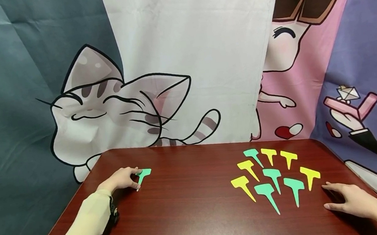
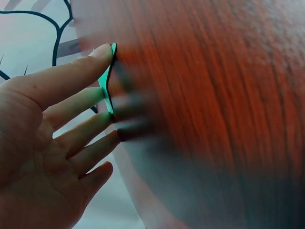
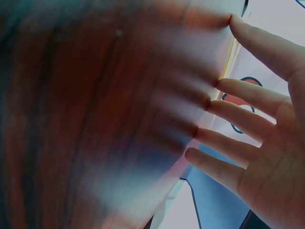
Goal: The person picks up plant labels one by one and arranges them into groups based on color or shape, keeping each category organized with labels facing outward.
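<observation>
At the left of the table, my left hand [image 1: 123, 178] pinches a green T-shaped plant label [image 1: 143, 172] between thumb and fingers. In the left wrist view the label [image 2: 107, 78] appears nearly edge-on, with the thumb at one end and the fingertips along its side, close over the wood. My right hand [image 1: 354, 199] rests at the table's right side, holding nothing, its fingers spread and fingertips at the surface. The nearest thing to it is a yellow plant label [image 1: 310, 175], a little beyond its fingertips.
Several more green plant labels [image 1: 265, 190] and yellow plant labels [image 1: 241, 183] lie loosely grouped on the right half of the dark red wooden table [image 1: 190, 201]. A printed cartoon cloth [image 1: 202, 54] hangs behind the table's far edge.
</observation>
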The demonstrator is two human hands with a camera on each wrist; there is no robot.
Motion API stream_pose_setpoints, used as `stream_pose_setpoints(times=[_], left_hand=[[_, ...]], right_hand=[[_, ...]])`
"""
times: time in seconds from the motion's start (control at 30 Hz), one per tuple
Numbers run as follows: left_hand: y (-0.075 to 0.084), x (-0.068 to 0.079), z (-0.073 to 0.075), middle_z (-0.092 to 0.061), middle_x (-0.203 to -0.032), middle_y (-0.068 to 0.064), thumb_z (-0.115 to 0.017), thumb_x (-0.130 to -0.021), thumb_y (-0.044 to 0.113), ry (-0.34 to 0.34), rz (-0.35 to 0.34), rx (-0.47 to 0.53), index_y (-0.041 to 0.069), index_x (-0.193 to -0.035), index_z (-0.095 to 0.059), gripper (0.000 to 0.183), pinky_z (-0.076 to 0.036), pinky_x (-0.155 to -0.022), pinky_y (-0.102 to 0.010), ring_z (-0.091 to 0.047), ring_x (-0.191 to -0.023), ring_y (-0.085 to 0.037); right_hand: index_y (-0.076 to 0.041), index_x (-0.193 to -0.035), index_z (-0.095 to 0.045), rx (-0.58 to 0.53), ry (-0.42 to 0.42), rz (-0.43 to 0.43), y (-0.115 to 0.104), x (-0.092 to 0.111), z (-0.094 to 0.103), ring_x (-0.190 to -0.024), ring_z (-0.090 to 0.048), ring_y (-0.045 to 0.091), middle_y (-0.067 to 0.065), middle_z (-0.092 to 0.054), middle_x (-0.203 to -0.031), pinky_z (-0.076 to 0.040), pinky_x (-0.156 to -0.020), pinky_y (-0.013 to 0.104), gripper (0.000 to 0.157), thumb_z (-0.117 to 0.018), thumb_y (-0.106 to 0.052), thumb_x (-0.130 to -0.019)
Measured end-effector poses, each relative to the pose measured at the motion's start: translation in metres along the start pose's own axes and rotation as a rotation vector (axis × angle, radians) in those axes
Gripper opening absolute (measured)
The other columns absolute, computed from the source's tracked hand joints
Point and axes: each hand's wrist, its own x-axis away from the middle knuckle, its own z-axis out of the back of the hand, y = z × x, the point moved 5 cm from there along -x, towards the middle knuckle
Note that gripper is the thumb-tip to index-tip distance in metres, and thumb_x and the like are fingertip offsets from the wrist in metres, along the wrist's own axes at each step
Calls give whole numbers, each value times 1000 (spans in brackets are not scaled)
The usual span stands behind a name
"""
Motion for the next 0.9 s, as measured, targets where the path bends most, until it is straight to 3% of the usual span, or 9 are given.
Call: stream_pose_setpoints(times=[0.43,0.9], left_hand=[[1,2,3,-40,-146,-22,-80,-76,27,3,-21,2,6,-136,-54,68,-37,-100,-59,-32,-133,-49],[2,2,0,-40,-146,-21,-80,-75,25,-1,0,16,7,-135,-54,68,-38,-100,-59,-33,-133,-48]], right_hand=[[-1,-111,-68,35,85,17,-7,-1,-1,-99,-64,39,18,-68,-108,-50,-81,54,61,-78,-46,-71],[-2,-110,-69,-2,98,25,-20,-8,-1,-105,-61,42,20,-66,-112,-47,-83,57,56,-75,-45,-75]])
